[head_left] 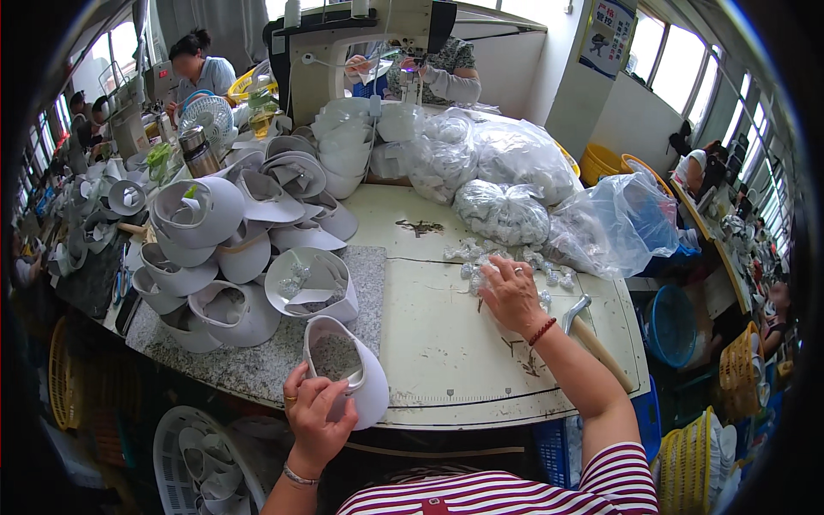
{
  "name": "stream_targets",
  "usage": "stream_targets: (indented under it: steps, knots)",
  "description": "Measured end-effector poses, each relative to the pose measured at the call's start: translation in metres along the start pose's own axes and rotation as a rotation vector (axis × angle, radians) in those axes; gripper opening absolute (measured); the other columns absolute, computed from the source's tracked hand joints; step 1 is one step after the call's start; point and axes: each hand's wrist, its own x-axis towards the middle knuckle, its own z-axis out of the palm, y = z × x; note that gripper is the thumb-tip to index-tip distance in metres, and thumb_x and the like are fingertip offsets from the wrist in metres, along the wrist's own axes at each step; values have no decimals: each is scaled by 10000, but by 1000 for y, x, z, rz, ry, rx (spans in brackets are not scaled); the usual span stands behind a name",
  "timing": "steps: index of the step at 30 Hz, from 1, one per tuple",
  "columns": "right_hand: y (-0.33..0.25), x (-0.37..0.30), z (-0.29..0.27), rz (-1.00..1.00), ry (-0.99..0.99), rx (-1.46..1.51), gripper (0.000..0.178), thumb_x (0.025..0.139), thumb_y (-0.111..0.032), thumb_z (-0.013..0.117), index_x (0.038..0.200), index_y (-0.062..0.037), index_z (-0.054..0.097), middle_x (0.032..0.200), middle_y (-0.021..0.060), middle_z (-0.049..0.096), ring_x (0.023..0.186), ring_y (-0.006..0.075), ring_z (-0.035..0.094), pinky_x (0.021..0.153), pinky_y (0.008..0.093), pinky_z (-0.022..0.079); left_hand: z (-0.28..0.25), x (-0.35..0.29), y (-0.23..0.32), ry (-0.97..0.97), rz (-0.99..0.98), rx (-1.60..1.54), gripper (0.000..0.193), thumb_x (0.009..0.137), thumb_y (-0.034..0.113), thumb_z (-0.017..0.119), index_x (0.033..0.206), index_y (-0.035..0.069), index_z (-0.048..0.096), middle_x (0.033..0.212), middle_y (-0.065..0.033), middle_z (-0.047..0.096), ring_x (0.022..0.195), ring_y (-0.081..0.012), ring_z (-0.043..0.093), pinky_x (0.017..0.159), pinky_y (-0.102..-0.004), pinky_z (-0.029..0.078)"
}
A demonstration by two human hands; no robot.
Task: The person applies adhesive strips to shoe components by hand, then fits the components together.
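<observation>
Visor (348,365): white cap-visor piece, standing on its edge at the near rim of the granite slab (257,365), its hollow side up and facing the person. Left hand (316,419) clamped on its near edge, thumb and fingers curled around the rim; a ring shows on one finger and a bracelet at the wrist.

Right hand (512,296): palm down on the table (446,343), well apart from the left hand, fingers spread and pressed into a scatter of small clear trims (506,262). Whether any piece is pinched between the fingers cannot be told. Red bead bracelet at the wrist.

Just right of that forearm: a hammer (592,330) lying flat, metal head toward the trims, wooden handle toward the table's near right corner.

Left of the held visor, on and behind the slab: a heap of white visors (232,232), stacked and overlapping. One of them, just beyond the held one, has a few clear trims lying in it.

Far side of the table: clear bags (502,210) filled with more trims, one loose, nearly empty bag (622,223) at the right edge.

Under the table at lower left: a white basket (176,438) holding more visors.

Background: sewing machine (360,34), other people seated at work behind it.
</observation>
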Motion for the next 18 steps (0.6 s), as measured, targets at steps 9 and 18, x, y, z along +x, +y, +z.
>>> stream_targets:
  steps: [9,18]
  knots:
    - [-138,8,-56,-495,35,377,502,754,-160,706,1236,-124,572,1314,90,501,1159,246,502,936,398,415,11,9,-3,157,-31,-170,154,631,69,739,773,99,690,777,-50,598,934,-287,558,929,-423,433]
    - [-180,11,-49,-614,-66,458,413,670,-130,703,1074,-144,620,1062,18,573,1051,232,495,945,384,368,-11,-1,-6,-9,-75,-349,441,709,148,716,1138,72,647,1140,-135,612,1154,-363,520,1023,-451,402]
